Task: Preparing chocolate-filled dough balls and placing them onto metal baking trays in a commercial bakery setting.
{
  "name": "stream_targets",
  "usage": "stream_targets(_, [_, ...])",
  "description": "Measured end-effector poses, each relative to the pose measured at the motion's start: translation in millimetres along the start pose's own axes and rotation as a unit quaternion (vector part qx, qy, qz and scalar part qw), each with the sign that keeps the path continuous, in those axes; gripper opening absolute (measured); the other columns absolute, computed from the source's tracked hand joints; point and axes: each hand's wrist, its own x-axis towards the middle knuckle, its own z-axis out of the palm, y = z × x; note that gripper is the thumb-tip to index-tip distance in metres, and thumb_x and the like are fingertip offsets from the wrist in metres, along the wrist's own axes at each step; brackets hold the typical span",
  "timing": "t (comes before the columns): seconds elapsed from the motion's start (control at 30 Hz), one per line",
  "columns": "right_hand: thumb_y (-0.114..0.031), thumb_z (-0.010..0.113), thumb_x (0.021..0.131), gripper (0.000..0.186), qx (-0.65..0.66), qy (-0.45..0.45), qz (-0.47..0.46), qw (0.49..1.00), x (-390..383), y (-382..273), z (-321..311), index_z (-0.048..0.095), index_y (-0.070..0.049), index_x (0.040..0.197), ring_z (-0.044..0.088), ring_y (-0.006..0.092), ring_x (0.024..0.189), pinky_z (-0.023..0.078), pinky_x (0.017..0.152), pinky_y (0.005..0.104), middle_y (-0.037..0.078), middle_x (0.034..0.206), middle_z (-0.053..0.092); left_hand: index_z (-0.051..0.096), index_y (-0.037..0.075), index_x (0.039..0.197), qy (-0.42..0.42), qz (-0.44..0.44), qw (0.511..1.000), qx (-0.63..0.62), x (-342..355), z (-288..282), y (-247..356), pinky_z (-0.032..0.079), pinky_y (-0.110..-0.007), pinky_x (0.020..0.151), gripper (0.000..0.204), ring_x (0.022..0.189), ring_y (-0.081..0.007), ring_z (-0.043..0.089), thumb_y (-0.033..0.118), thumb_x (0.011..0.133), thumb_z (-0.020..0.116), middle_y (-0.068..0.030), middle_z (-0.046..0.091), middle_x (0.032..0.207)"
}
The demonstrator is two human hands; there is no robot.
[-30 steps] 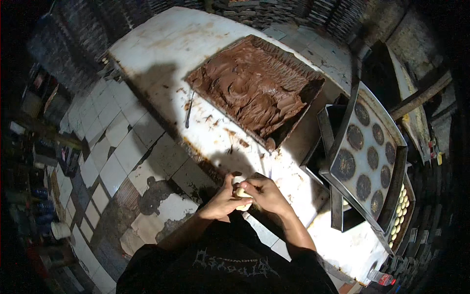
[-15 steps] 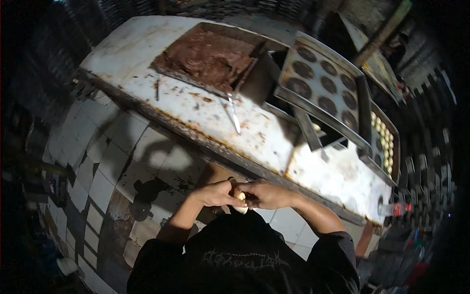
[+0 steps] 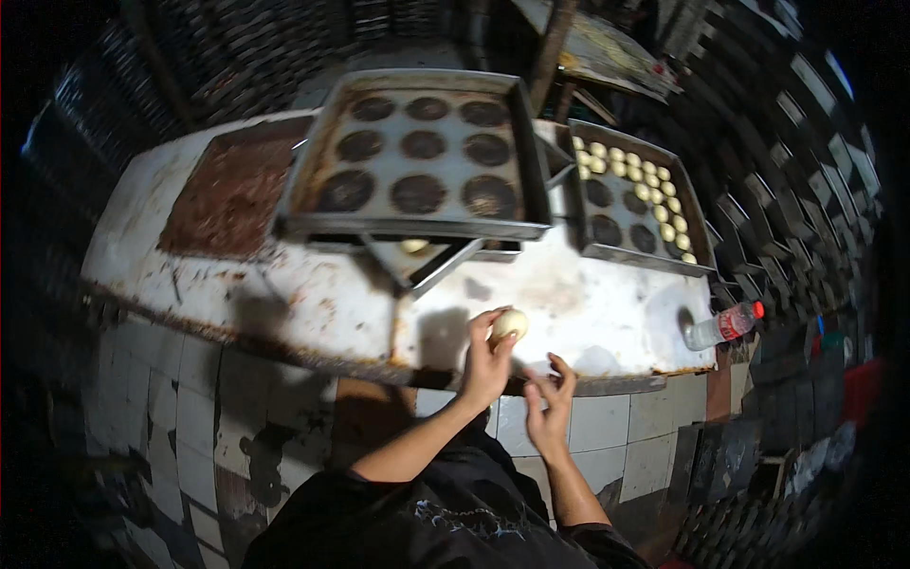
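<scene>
Between the fingers of my left hand (image 3: pixel 486 360) is a pale, smooth dough ball (image 3: pixel 510 324), held up over the table's near edge. My right hand (image 3: pixel 552 406) is just to the right and lower, apart from the ball. Its fingers are spread and nothing lies in them. Beyond, at the right, stands a metal tray (image 3: pixel 633 256) with several similar dough balls along its far and right sides. Dark round marks show on the rest of its base.
The white table (image 3: pixel 569 322) has a worn, rusty front edge. Stacked metal trays (image 3: pixel 414 229) with dark round marks stand mid-table. A pan of brown paste (image 3: pixel 223 194) lies at the left. A clear bottle with a red cap (image 3: pixel 725 325) lies at the right edge.
My view has swung right. Both hands were together on the dough close to my body; now they are parted and over the table edge, with the ball in my left hand alone.
</scene>
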Motion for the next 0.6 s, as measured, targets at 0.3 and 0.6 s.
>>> stream_targets(0.3, [-0.009, 0.056, 0.078, 0.012, 0.004, -0.125, -0.041, 0.991, 115, 116, 5, 0.060, 0.001, 0.085, 0.053, 0.0313, 0.095, 0.042, 0.084, 0.0378, 0.017, 0.094, 0.059, 0.031, 0.003, 0.135, -0.210, 0.034, 0.867, 0.451, 31, 3, -21, 0.015, -0.046, 0.107, 0.064, 0.132, -0.0295, 0.024, 0.020, 0.081, 0.062, -0.0153, 0.028, 0.142])
stream_targets(0.6, [-0.008, 0.050, 0.081, 0.016, -0.092, -0.083, 0.010, 0.992, 167, 136, 35, 0.055, 0.001, 0.069, 0.046, 0.0355, 0.075, 0.036, 0.072, 0.0426, 0.017, 0.079, 0.054, 0.053, 0.002, 0.105, 0.095, -0.144, 0.979, 0.105, -50, -127, 20, 0.046, -0.030, 0.077, 0.022, 0.089, -0.0211, 0.056, 0.011, 0.085, 0.056, -0.0108, 0.057, 0.095])
